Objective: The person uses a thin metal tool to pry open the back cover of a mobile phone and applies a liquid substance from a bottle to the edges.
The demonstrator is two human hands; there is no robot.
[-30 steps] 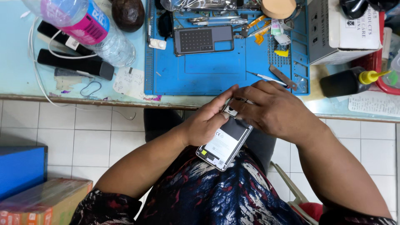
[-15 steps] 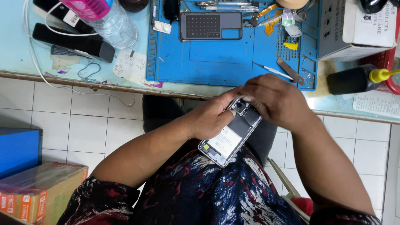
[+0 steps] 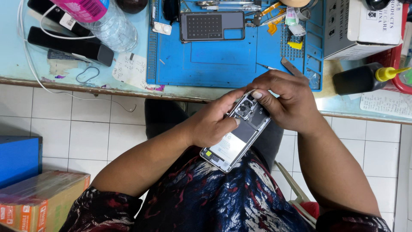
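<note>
Left hand (image 3: 212, 126) grip closed round opened phone (image 3: 236, 137), steadying it over lap; right hand (image 3: 287, 101) fingertips pinch phone's 1 o'clock end, near counter (image 3: 128, 83) edge.

Both hands (image 3: 212, 126) (image 3: 285, 101) grip opened phone (image 3: 236, 135); blue mat (image 3: 214, 56) above

Blue work mat (image 3: 223, 56), clear plastic bottle (image 3: 105, 23), black squeeze bottle (image 3: 362, 78), white carton (image 3: 365, 25), cardboard box (image 3: 40, 197).
</note>
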